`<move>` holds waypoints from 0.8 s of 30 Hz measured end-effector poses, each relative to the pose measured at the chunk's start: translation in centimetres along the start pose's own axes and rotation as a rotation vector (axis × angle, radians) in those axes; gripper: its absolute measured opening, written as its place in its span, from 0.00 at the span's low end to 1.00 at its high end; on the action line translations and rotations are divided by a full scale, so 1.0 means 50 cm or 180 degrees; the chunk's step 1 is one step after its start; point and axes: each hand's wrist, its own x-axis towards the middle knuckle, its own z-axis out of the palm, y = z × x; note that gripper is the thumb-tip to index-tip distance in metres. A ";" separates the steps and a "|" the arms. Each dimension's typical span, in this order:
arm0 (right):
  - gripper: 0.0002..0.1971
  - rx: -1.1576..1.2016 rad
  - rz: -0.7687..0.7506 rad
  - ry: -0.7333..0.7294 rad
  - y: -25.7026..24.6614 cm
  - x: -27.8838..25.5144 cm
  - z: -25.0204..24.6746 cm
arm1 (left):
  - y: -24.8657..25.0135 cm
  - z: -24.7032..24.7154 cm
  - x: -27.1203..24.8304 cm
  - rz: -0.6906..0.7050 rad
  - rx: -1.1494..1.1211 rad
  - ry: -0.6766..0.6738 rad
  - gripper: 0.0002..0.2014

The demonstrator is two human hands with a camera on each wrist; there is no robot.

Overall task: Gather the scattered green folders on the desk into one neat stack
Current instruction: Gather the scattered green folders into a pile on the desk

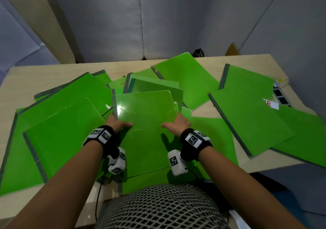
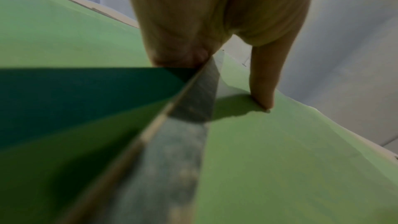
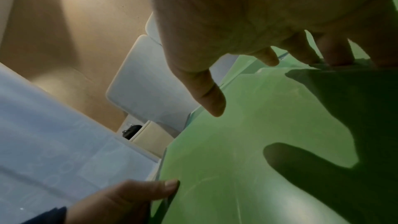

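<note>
Several green folders with grey spines lie scattered and overlapping on a beige desk (image 1: pixel 53 73). Both hands hold the top middle folder (image 1: pixel 144 123), which looks slightly raised at its near side. My left hand (image 1: pixel 119 123) pinches its grey spine edge (image 2: pixel 189 122), with the thumb (image 2: pixel 261 88) on top and the fingers hidden beneath. My right hand (image 1: pixel 176 124) is at the opposite edge. Its fingers (image 3: pixel 301 52) curl over that edge and its thumb (image 3: pixel 208 96) hovers just above the cover (image 3: pixel 237 159).
Folder piles spread to the left (image 1: pixel 61 123), the back (image 1: pixel 185 77) and the right (image 1: pixel 247 119), some overhanging the desk's front edge. A white label with red letters (image 1: pixel 270 103) and a black tray (image 1: pixel 280 94) sit at the right. Grey partitions (image 1: pixel 194 17) close the back.
</note>
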 end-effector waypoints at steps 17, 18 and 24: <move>0.47 -0.1332 0.0769 0.1040 0.256 0.157 -0.253 | 0.008 0.007 -0.007 -0.0104 0.0354 0.0153 0.41; 0.43 -0.1374 0.0690 0.1032 0.252 0.158 -0.252 | 0.007 0.009 -0.008 -0.0100 0.0336 0.0155 0.42; 0.22 -0.1933 0.0241 0.0948 0.224 0.131 -0.222 | 0.001 0.014 -0.020 -0.0057 0.0238 0.0178 0.41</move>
